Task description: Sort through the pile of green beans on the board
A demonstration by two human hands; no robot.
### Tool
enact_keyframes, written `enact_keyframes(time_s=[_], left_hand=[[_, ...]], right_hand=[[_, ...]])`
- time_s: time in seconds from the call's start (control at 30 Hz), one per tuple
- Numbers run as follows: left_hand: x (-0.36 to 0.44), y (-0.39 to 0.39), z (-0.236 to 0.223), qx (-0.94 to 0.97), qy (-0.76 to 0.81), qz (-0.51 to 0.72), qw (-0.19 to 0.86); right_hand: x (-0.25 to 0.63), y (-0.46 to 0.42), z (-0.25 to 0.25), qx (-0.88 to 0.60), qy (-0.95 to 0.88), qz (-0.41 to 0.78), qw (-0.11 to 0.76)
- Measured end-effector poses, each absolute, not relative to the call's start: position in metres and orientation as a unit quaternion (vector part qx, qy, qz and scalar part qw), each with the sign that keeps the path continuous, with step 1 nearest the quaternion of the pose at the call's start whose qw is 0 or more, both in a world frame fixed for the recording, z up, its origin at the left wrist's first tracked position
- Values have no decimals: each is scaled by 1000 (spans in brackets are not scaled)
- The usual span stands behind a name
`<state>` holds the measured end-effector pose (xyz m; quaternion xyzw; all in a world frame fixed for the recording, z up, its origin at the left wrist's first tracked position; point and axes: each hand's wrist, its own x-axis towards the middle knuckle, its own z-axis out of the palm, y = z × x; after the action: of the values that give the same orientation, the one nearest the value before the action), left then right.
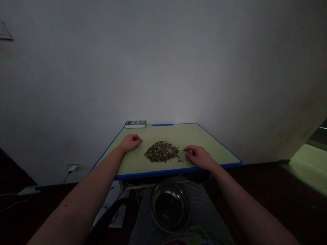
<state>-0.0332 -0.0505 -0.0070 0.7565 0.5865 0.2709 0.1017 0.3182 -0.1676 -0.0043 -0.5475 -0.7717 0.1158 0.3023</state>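
A loose heap of small brownish-green seeds or grains (pixel 161 151) lies in the middle of the pale table. My left hand (pixel 130 142) rests on the tabletop left of the heap, fingers curled and fingertips together; anything in them is hidden. To the right of the heap, my right hand (pixel 198 156) is closed on a thin, curved metal tool (pixel 181 153) that looks like tweezers. Its tip touches or nearly touches the heap's right edge. A few stray grains lie below the tip. On my lap sits a shiny metal bowl (pixel 170 206) with a dark inside.
The table (pixel 184 132) has a blue rim and stands against a grey wall (pixel 163 61). At its far left corner lies a phone on a white box (pixel 135 124). A charger (pixel 73 168) is plugged into the wall at left, and a power strip (pixel 28 190) lies lower left.
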Motion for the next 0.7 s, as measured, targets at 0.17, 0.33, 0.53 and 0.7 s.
enact_keyframes(time_s=[0.17, 0.33, 0.53, 0.7], left_hand=[[-33, -50, -7, 757, 590, 262, 94], [-33, -52, -6, 759, 588, 265, 95], [-32, -52, -6, 755, 589, 270, 96], [-32, -51, -6, 757, 587, 270, 93]], right_hand=[[311, -171, -2, -541, -784, 115, 281], [305, -178, 0, -549, -781, 123, 270], [297, -190, 1, -559, -777, 124, 261], [291, -195, -2, -556, -771, 141, 277]])
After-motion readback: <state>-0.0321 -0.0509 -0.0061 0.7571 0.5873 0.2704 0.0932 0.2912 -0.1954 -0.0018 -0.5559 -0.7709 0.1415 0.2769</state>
